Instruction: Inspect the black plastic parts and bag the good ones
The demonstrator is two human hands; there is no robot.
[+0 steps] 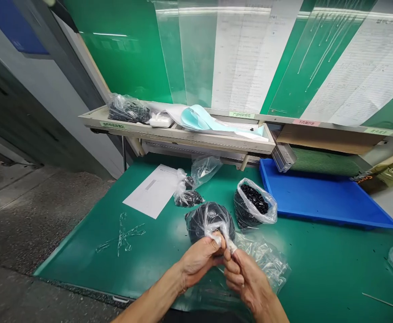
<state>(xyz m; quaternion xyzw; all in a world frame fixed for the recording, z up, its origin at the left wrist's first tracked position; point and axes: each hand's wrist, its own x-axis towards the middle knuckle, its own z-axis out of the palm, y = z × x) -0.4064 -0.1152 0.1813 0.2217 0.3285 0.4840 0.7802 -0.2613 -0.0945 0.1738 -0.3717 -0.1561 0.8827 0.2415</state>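
Note:
A clear plastic bag [209,220] filled with black parts sits on the green table in front of me. My left hand [201,255] pinches one side of the bag's gathered neck. Close against it, my right hand [245,273] grips the other side, with the plastic twisted between my fingers. Behind and to the right stands an open bag [255,204] full of small black pieces. Crumpled clear plastic [267,258] lies beside my right hand. Two small tied bags of black parts [187,195] rest beyond the held bag, at the left.
A white paper sheet [152,190] and clear plastic strips [122,235] lie at the left. The blue tray [327,197] is at the back right, below a green-ridged rack [324,161]. A shelf [189,134] overhangs the table's back. A thin metal tool [386,303] lies front right.

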